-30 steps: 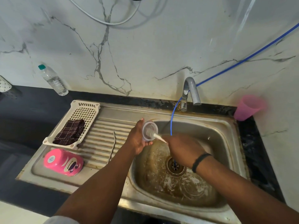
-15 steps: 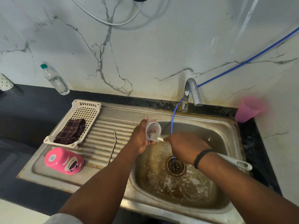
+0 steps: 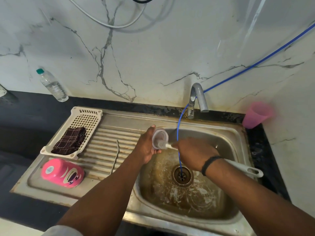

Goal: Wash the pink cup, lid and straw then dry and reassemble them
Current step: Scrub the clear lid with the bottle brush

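Brush [image 3: 162,144] deeper, over stained sink [image 3: 196,200]

White marble wall [image 3: 153,53] w/ grey veins in front of me, turning a corner at my right. White cables [image 3: 119,25] loop down it from the top; a blue tube [image 3: 255,64] slants across from upper right, past the tap [image 3: 197,97], down into the drain [image 3: 182,175]. Black countertop [image 3: 25,120] runs along the wall base, w/ a steel sink [image 3: 238,133] set into it: ribbed drainboard [image 3: 105,145] on the left, brown-stained basin on the right. Light is even and soft; faint sheen on the wall, upper right.
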